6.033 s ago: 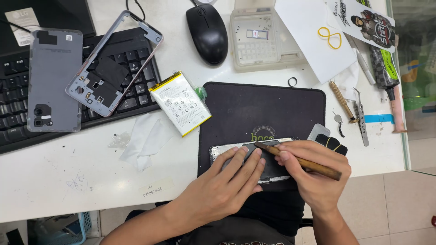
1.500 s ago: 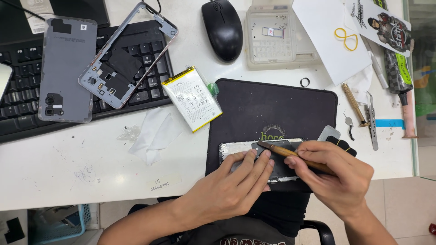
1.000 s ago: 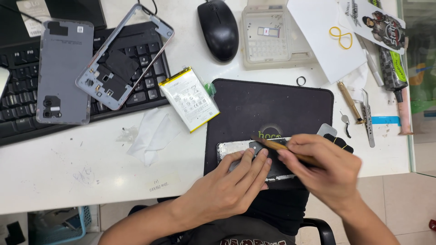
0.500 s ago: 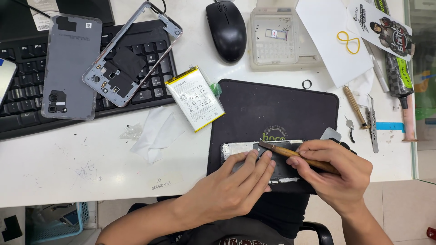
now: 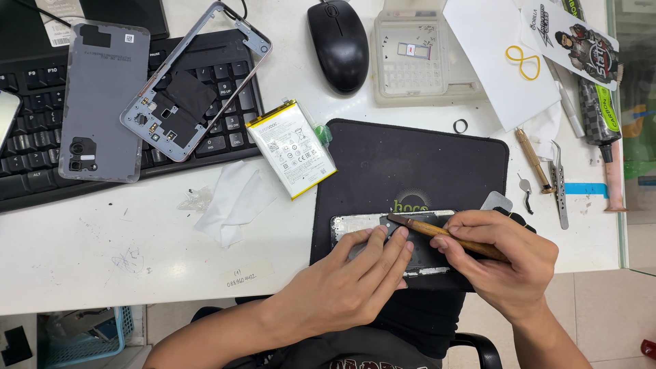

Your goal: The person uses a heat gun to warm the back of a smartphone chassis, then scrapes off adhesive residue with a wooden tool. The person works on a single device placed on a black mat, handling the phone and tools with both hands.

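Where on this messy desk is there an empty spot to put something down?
The bare white table between the keyboard, the crumpled tissue and the near edge is free. The upper half of the black mat, between the battery and the tweezers, is bare too. It is crowded around the left hand, right hand and phone.

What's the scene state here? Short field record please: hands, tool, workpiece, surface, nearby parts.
left hand: fingers pressed flat on the opened phone
right hand: grips a wooden-handled tool, tip on the phone's upper edge
surface: black work mat on a white desk
phone battery: lying off the mat's upper left corner
phone mid-frame: and grey back cover, both resting on the black keyboard
mouse: black, above the mat
tweezers: right of the mat
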